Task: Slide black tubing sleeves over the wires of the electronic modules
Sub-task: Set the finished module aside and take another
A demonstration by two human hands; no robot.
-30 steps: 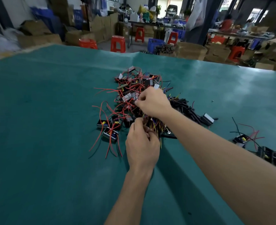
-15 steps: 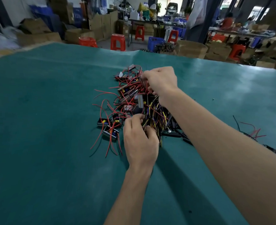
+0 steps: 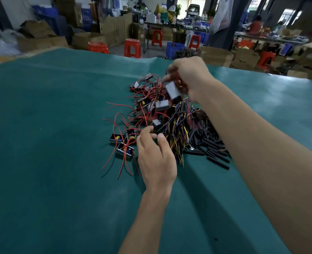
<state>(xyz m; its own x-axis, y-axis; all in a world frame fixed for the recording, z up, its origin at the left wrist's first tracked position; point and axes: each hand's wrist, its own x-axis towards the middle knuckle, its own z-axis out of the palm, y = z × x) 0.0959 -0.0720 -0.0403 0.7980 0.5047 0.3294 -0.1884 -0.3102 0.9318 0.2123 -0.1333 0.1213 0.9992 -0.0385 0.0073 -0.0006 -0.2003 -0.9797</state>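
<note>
A tangled heap of small electronic modules with red wires (image 3: 148, 107) lies mid-table on the green mat (image 3: 50, 125). A pile of short black tubing sleeves (image 3: 210, 145) sits to its right, with a bundle of yellow and purple wires (image 3: 179, 136) between them. My right hand (image 3: 190, 76) is raised above the heap and grips one module (image 3: 172, 90), its wires trailing down into the pile. My left hand (image 3: 155, 153) rests at the heap's near edge, fingers curled and pinching into the wires there.
Two loose modules (image 3: 122, 145) lie at the heap's left near edge, red wires spreading toward me. Beyond the table's far edge stand red stools (image 3: 132, 47), cardboard boxes (image 3: 215, 55) and a blue crate (image 3: 175, 47). People sit at far benches.
My right hand has risen up and away from the heap, lifting a module with its wires. My left hand has stayed at the near edge of the heap.
</note>
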